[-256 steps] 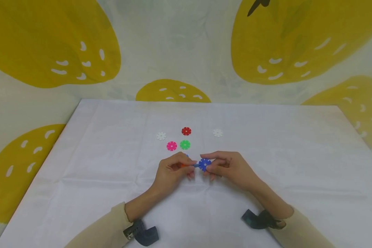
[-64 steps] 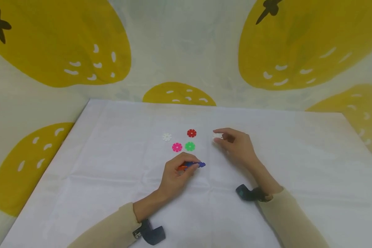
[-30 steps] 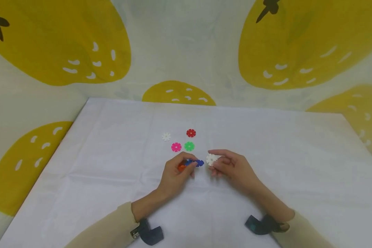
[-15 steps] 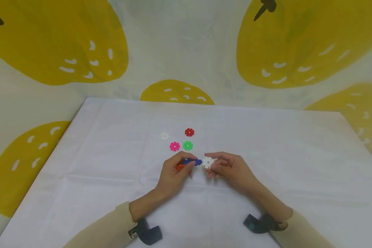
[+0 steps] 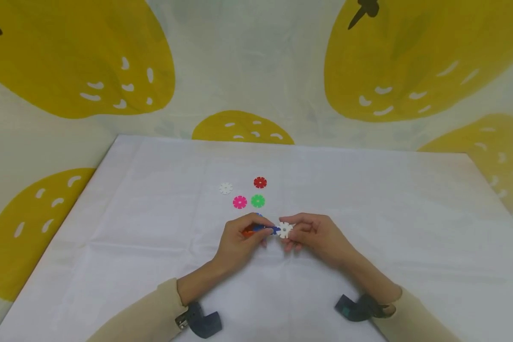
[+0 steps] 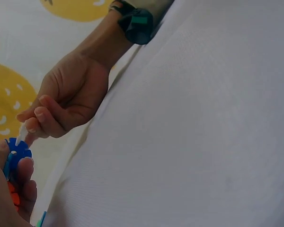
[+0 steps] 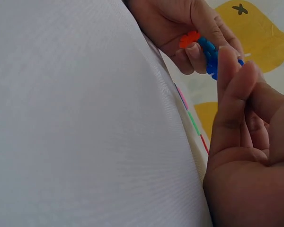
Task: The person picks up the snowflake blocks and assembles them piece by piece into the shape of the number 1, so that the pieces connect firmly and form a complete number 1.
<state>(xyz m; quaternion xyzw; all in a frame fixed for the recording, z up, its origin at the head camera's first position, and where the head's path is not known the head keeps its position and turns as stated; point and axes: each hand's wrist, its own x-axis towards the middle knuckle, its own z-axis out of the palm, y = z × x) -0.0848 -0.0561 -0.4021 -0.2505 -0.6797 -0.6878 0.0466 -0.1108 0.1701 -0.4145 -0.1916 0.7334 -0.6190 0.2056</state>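
Pinched between thumb and fingers, my left hand [image 5: 238, 241] holds a joined row of slotted plastic snowflake discs: an orange disc [image 7: 189, 39], a teal-blue disc [image 7: 206, 46] and a dark blue disc [image 6: 20, 155]. My right hand [image 5: 325, 238] pinches a white snowflake disc [image 5: 284, 230] by its right side. In the left wrist view the white disc stands edge-on at a slot in the dark blue disc's rim. The two discs meet between the hands, above the table. Left fingers cover much of the row, and right fingers hide the white disc in the right wrist view.
Behind the hands, a white disc [image 5: 225, 188], a red disc [image 5: 260, 182], a pink disc [image 5: 240, 202] and a green disc [image 5: 258, 201] lie flat on the white-covered table [image 5: 367, 190]. A cloth with yellow fruit prints [image 5: 243, 126] hangs beyond the table's far edge.
Earlier my right hand held the dark blue disc at the row. It then picked the white disc off the table's right side and brought it to the dark blue disc in my left hand.
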